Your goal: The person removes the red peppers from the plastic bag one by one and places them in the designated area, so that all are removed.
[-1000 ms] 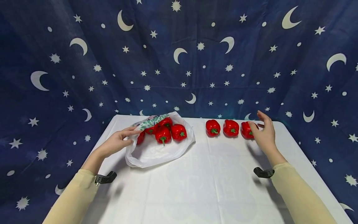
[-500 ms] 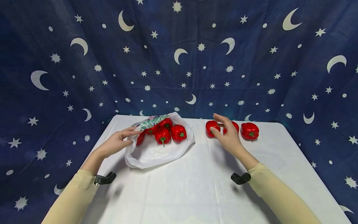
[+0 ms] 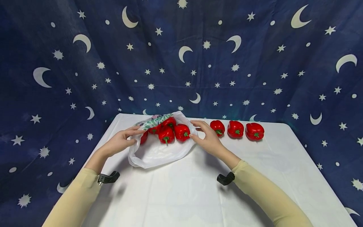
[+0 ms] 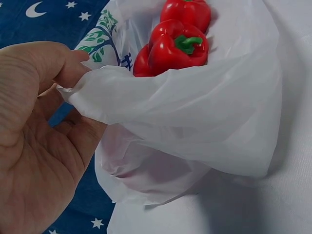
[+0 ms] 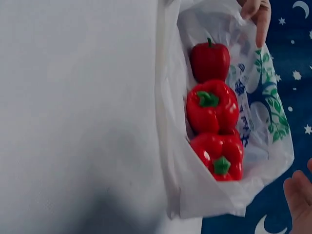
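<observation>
A white plastic bag (image 3: 154, 160) with a green leaf print lies on its side, mouth toward me. Several red bell peppers (image 3: 166, 135) with green stems are inside it. At the bag's left rim, my left hand (image 3: 120, 143) pinches the plastic; the left wrist view shows the edge (image 4: 78, 95) between the fingers. My right hand (image 3: 210, 140) is at the bag's right rim, thumb and fingers spread apart. In the right wrist view those fingertips (image 5: 297, 192) stand apart from the bag, beside its printed side. Whether they touch the rim cannot be told from the head view.
Three more bell peppers (image 3: 235, 129) stand in a row at the back right of the white-covered table (image 3: 181, 195). Behind the table hangs a dark blue curtain (image 3: 170, 75) with moons and stars. Each wrist wears a black strap (image 3: 109, 177).
My right hand has moved left from the rightmost bell pepper, past the others, to the bag's right rim, carrying nothing. My left hand stays on the bag.
</observation>
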A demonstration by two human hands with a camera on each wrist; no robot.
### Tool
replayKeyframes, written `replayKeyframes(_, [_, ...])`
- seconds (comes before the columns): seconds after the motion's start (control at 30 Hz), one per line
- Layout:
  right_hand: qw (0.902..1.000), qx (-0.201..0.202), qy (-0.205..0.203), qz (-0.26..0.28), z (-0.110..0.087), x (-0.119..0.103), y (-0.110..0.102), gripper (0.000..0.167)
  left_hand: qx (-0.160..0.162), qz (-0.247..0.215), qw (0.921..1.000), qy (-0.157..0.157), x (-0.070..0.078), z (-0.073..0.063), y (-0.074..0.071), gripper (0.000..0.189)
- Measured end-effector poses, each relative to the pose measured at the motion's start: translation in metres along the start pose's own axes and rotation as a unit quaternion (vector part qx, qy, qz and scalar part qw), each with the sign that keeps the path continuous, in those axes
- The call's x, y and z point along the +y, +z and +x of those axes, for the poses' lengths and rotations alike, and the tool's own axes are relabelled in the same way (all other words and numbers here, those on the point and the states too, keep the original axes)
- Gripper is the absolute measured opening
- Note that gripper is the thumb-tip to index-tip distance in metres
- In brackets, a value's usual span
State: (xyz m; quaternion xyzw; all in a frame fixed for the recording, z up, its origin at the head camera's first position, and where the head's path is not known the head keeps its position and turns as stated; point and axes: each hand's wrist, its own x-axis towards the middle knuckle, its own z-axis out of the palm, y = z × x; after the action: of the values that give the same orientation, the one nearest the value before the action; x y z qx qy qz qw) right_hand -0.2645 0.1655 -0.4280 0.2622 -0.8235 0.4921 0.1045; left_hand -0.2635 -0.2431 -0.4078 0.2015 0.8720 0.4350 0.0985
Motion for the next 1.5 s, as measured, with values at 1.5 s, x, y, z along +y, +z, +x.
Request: replayKeyframes(1.5, [0.9781,-0.056,0.143,-0.141,0.036,0.026,0.062,0.087,-0.009,0.004,1.0,0.0,0.005,0.007,0.009,0.048])
